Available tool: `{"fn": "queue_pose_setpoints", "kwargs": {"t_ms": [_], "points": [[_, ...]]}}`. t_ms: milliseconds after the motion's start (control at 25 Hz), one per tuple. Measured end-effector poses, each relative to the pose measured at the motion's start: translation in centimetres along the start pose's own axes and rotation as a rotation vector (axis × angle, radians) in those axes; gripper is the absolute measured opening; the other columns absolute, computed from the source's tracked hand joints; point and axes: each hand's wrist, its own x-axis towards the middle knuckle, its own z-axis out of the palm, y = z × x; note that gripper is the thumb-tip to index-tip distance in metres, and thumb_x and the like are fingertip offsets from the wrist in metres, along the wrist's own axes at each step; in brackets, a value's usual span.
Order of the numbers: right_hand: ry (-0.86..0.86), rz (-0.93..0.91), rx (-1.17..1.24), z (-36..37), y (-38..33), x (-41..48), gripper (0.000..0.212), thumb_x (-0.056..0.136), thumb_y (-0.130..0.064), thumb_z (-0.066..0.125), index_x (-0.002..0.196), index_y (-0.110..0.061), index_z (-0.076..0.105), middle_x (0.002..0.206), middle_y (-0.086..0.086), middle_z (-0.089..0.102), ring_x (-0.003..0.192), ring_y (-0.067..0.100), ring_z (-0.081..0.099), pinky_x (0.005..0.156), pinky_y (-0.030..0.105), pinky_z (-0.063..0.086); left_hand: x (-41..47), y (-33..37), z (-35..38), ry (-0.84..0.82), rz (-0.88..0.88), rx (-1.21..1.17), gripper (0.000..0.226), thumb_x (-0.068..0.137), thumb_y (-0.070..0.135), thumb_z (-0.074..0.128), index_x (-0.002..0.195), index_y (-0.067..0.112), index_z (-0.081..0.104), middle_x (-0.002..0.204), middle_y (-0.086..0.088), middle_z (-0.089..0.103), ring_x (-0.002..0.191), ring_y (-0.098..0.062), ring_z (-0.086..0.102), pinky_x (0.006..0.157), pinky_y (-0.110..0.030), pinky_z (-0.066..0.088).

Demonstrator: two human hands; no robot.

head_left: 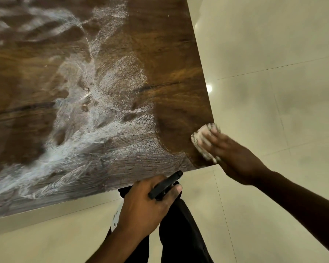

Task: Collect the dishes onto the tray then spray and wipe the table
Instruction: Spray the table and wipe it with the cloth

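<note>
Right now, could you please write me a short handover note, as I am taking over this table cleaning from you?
Left hand grips the black spray bottle just off the near edge of the table.
Right hand presses the cloth flat on the near right corner.
Done: table sprayed; the strip by the right edge looks wiped.
To do: white foam streaks across the middle and left.
No dishes or tray in view.

1. We're indoors, and it looks like a dining area: a broad, dark wooden table (pixel 169 54) fills most of the view, with soapy white streaks (pixel 103 114) smeared across its top.
2. Underfoot are big, glossy cream floor tiles (pixel 264 54) with thin joints.
3. A round glare (pixel 209 88) from a light bounces off the floor just beside the table's edge.
4. Home or eatery? This view doesn't settle it.
</note>
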Motion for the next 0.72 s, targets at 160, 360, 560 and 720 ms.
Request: {"fn": "queue_pose_setpoints", "kwargs": {"t_ms": [160, 360, 560, 720], "points": [[0.408, 0.493, 0.240, 4.4, -6.9, 6.0, 0.065, 0.102, -0.021, 0.043, 0.167, -0.018, 0.035, 0.178, 0.008, 0.023, 0.167, 0.029, 0.007, 0.131, 0.058, 0.020, -0.8, -1.6, 0.3, 0.047, -0.062, -0.038, 0.053, 0.082, 0.079, 0.060, 0.073, 0.027, 0.059, 0.057, 0.005, 0.051, 0.056, -0.017, 0.055, 0.060, -0.037, 0.047], [-0.008, -0.111, -0.014, 7.6, -10.6, 1.3, 0.077, 0.100, -0.015, 0.058, 0.170, -0.027, 0.026, 0.180, -0.001, 0.015, 0.168, 0.024, 0.003, 0.135, 0.048, 0.009, -1.4, -2.7, -1.3, 0.163, -0.112, -0.148, 0.050, 0.076, 0.080, 0.063, 0.081, 0.031, 0.070, 0.057, 0.008, 0.058, 0.059, -0.018, 0.060, 0.062, -0.036, 0.047], [0.207, 0.169, 0.112, 4.0, -3.6, 0.6, 0.063, 0.101, -0.007, 0.051, 0.163, -0.017, 0.042, 0.175, 0.005, 0.030, 0.165, 0.030, 0.020, 0.126, 0.062, 0.031, -1.8, -4.3, -3.8, 0.329, -0.177, -0.281, 0.045, 0.073, 0.080, 0.070, 0.093, 0.040, 0.077, 0.075, 0.003, 0.073, 0.074, -0.014, 0.071, 0.071, -0.043, 0.055], [0.474, 0.669, 0.226, 6.7, -12.2, 8.2, 0.072, 0.095, -0.023, 0.039, 0.167, -0.021, 0.036, 0.178, 0.008, 0.021, 0.167, 0.032, 0.010, 0.133, 0.056, 0.017, -2.5, -5.3, -5.3, 0.387, -0.188, -0.305, 0.040, 0.074, 0.079, 0.070, 0.089, 0.042, 0.077, 0.073, -0.005, 0.073, 0.064, -0.019, 0.066, 0.067, -0.043, 0.054]]}}
